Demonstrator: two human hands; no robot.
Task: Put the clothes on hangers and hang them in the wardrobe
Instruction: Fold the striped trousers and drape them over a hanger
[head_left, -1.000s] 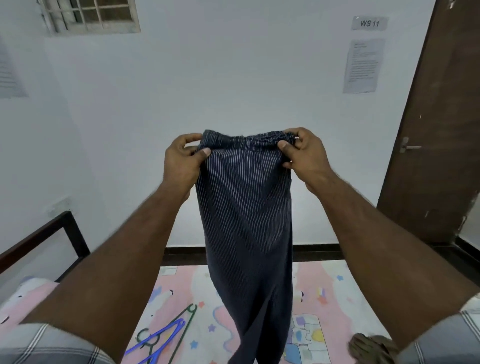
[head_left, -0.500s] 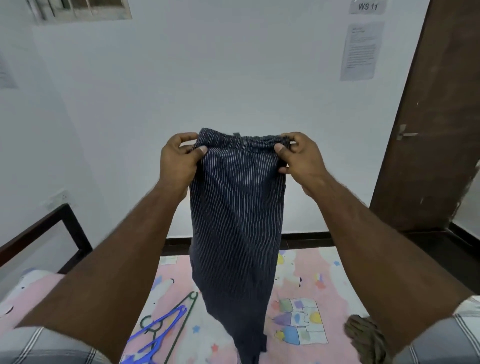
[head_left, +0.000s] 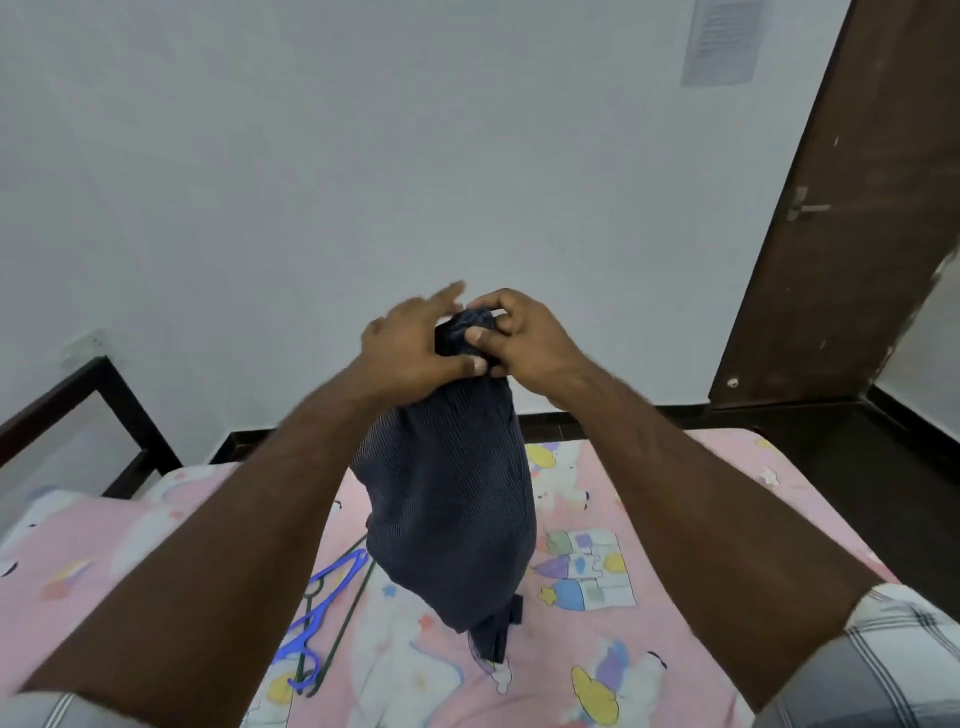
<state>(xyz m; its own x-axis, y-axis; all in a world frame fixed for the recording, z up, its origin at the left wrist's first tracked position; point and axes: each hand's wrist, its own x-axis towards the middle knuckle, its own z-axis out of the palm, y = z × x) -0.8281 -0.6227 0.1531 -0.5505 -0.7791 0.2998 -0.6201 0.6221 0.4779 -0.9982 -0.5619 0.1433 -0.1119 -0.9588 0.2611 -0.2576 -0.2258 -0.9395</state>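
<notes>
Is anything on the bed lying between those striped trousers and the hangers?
Nothing visible. The striped trousers, held up by the left hand and right hand, hang just right of the hangers on the bedsheet.

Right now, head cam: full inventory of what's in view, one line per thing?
striped trousers: 1, dark navy, held up over the bed by the bunched waistband
blue hanger: 1, blue, on the bedsheet left of the trousers
green hanger: 1, dark green, under the blue one
bedsheet: 1, pink cartoon print, on the bed
bed frame: 1, dark, left
door: 1, brown, right
paper notice: 1, white, on the wall
wall socket: 1, white, left wall
left hand: grips waistband, fingers partly extended
right hand: pinches waistband
</notes>
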